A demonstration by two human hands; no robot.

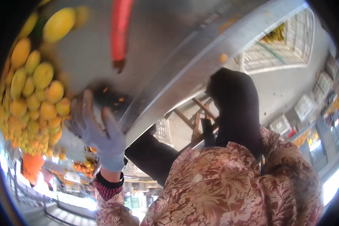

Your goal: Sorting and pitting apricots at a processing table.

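Note:
My left hand (101,130), in a pale, thin glove with a dark cuff at the wrist, is raised at left centre, its fingers spread over a grey metal surface. No held thing shows in it. Its outer fingers are close to a large heap of oval yellow-orange fruits (48,110); whether they touch is unclear. Just beyond the fingertips is a blurred dark patch (113,97) with small orange spots. A red strip-like thing (120,31), blurred, comes in from the top edge. My right hand is out of view; only the patterned right sleeve shows.
A raised metal rim (169,90) runs diagonally before my knees, with a small orange piece (223,58) on it. Beyond it at upper right stands a white plastic basket (293,53) with some fruit. Wooden legs (196,124) show between my knees. Several crates (281,124) line the right.

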